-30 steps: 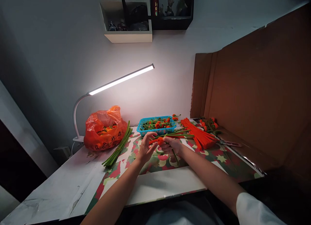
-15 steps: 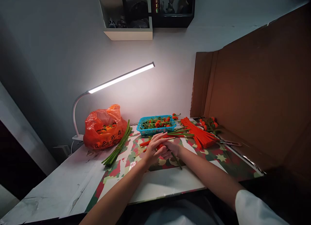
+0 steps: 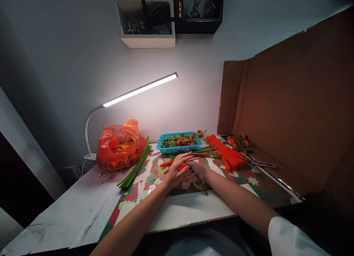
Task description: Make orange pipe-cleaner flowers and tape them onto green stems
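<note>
Centrally, two bare hands met over the table [image 3: 160, 208], with an orange-red flower [image 3: 181, 166] enclosed between them. The left hand [image 3: 177, 170] lay with its fingers extended across those of the right hand; whether they pressed on the bloom, I could not tell. The right hand [image 3: 197, 168] had its fingers closed about the flower, partly hidden from me, and a green stem [image 3: 202, 186] slanted down below them toward the table's near edge.

Just beyond the fingertips stood a blue basket [image 3: 171, 151], open-topped and latticed, containing orange-red blooms [image 3: 180, 141] among green stalks. Left of the fingers, well apart, an orange plastic bag [image 3: 106, 154] gaped upward and showed yellow-orange flower heads [image 3: 121, 147]; its lower contents were hidden. A tied bundle of green stems [image 3: 135, 169] lay between this bag and the left hand. To the right of the fingers, a sheaf of red strips [image 3: 229, 156] fanned out on the table. High above the fingers, a pale wall box [image 3: 149, 42] held small figures [image 3: 129, 29], and the adjoining dark wall box [image 3: 195, 28] a red bottle [image 3: 179, 5].
</note>
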Tool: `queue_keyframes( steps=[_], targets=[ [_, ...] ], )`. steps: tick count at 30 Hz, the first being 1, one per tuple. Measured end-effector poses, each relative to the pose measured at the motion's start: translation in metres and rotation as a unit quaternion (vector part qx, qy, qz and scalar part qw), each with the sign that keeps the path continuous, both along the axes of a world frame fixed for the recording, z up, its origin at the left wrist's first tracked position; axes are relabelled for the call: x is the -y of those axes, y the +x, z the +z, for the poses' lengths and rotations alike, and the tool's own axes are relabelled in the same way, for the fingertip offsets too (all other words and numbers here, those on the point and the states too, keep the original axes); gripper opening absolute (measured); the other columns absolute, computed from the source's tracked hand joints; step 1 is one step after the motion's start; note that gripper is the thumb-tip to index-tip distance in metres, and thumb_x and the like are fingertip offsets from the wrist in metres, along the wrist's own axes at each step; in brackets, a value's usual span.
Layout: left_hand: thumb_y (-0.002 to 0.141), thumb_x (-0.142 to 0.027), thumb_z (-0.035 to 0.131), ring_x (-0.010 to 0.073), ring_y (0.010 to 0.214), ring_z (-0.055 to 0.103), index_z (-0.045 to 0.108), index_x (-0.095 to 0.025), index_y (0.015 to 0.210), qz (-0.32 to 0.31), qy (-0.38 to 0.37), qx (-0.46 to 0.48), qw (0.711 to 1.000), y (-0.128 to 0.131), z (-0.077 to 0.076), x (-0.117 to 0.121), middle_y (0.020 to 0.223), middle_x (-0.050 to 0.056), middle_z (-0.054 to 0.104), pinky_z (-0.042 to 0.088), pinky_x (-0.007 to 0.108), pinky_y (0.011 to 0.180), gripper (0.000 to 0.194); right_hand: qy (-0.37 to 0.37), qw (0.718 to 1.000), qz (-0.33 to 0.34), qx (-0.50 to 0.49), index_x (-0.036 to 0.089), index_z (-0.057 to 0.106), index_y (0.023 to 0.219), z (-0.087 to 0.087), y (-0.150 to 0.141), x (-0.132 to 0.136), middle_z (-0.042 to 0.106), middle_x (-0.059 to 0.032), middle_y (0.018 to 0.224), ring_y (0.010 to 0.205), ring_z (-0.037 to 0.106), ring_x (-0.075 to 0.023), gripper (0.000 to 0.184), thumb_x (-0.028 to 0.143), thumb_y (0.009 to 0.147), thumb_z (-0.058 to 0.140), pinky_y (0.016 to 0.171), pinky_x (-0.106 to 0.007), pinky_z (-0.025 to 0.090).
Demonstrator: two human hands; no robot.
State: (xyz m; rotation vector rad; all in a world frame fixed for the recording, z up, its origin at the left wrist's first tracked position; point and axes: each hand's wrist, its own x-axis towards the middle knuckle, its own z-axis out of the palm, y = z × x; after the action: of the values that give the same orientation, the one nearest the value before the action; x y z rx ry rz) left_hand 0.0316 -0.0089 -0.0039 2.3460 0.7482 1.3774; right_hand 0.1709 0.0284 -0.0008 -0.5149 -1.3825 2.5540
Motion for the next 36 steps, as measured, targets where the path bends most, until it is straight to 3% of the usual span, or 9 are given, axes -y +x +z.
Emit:
queue_keyframes(
  steps=[5,8,11,15,20,28,33,36],
  targets=[
    [0.08,-0.059,0.05,0.0277,0.123,0.04,0.044,-0.02,0.129,0.072,0.001,0.033,0.997,-0.008,0.0,-0.001,0.13,0.013,0.047,0.033,0.043,0.102,0.063,0.042,0.997,-0.062,-0.004,0.02,0.029,0.055,0.007,-0.002,-0.001,0.019,0.0091,0.039,0.035,0.007,-0.0057,0.032,0.029,0.085,0.034,0.034,-0.017,0.016],
    [0.079,-0.061,0.048,0.0223,0.097,0.054,0.05,-0.018,0.108,0.148,-0.012,0.056,0.987,-0.016,0.0,0.0,0.106,0.009,0.056,0.044,0.035,0.084,0.052,0.088,0.993,-0.081,0.003,0.02,0.03,0.057,0.012,-0.003,0.0,0.021,0.0094,0.041,0.037,0.01,-0.0054,0.028,0.027,0.082,0.04,0.036,-0.017,0.016],
    [0.087,-0.054,0.036,0.0155,0.066,0.052,0.05,-0.02,0.085,0.217,-0.063,0.021,0.974,-0.021,-0.001,-0.001,0.075,0.001,0.055,0.041,0.027,0.062,0.037,0.144,0.981,-0.128,0.024,0.02,0.03,0.058,0.014,-0.003,0.001,0.021,0.0101,0.044,0.039,0.012,-0.0048,0.029,0.029,0.08,0.045,0.037,-0.017,0.014],
    [0.091,-0.051,0.018,0.0153,0.054,0.047,0.043,-0.02,0.059,0.257,-0.122,-0.058,0.957,-0.019,-0.004,-0.005,0.055,0.0,0.049,0.033,0.027,0.053,0.051,0.197,0.952,-0.224,0.067,0.02,0.028,0.055,0.015,-0.008,0.006,0.019,0.0108,0.043,0.039,0.013,-0.0043,0.033,0.03,0.08,0.047,0.038,-0.018,0.011],
    [0.09,-0.053,0.018,0.0166,0.055,0.05,0.046,-0.019,0.056,0.299,-0.116,-0.075,0.944,-0.014,-0.004,-0.004,0.055,0.002,0.053,0.03,0.026,0.052,0.056,0.218,0.933,-0.272,0.088,0.021,0.028,0.054,0.013,-0.017,0.009,0.021,0.0106,0.042,0.038,0.016,-0.0043,0.036,0.034,0.081,0.049,0.037,-0.019,0.012],
    [0.092,-0.05,0.022,0.0172,0.059,0.054,0.055,-0.018,0.064,0.255,-0.124,-0.106,0.953,-0.014,-0.009,-0.009,0.064,0.003,0.061,0.033,0.026,0.056,0.053,0.206,0.945,-0.24,0.08,0.021,0.023,0.053,0.003,-0.017,0.003,0.021,0.0106,0.041,0.037,0.014,-0.0034,0.043,0.039,0.081,0.049,0.037,-0.019,0.011],
    [0.092,-0.047,0.022,0.0173,0.059,0.053,0.053,-0.019,0.063,0.284,-0.126,-0.142,0.94,-0.012,-0.009,-0.008,0.064,0.004,0.061,0.03,0.026,0.054,0.051,0.212,0.941,-0.243,0.097,0.021,0.026,0.053,-0.002,-0.018,0.0,0.025,0.0097,0.041,0.037,0.016,-0.0035,0.042,0.041,0.08,0.05,0.037,-0.019,0.013],
    [0.092,-0.047,0.024,0.0175,0.059,0.052,0.048,-0.02,0.065,0.333,-0.11,-0.149,0.925,-0.012,-0.004,-0.005,0.062,0.003,0.057,0.027,0.025,0.053,0.045,0.213,0.932,-0.277,0.095,0.021,0.027,0.053,0.001,-0.021,0.002,0.024,0.0101,0.041,0.037,0.017,-0.0036,0.039,0.038,0.08,0.05,0.037,-0.018,0.014]
  ],
)
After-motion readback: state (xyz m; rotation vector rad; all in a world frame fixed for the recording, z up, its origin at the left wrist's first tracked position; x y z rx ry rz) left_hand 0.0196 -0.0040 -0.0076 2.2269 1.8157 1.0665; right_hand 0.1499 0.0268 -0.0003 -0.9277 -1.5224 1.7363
